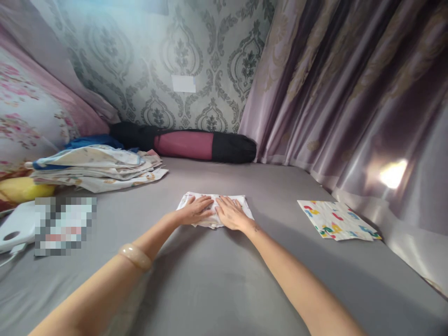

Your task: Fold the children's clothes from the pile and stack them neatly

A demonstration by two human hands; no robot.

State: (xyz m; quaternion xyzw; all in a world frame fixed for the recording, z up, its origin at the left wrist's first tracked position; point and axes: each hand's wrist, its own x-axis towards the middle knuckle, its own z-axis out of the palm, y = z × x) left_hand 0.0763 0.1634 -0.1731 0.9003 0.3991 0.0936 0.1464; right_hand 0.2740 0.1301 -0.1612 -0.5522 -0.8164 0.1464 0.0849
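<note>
Both forearms reach forward over the grey bed (210, 289). Left hand (196, 211) and right hand (231, 214) lie flat, side by side, fingers together and clamped on nothing, pressing the folded white cloth (215, 205). Cloth's long axis runs left-right, directly beneath both palms; neither hand nearer.
</note>
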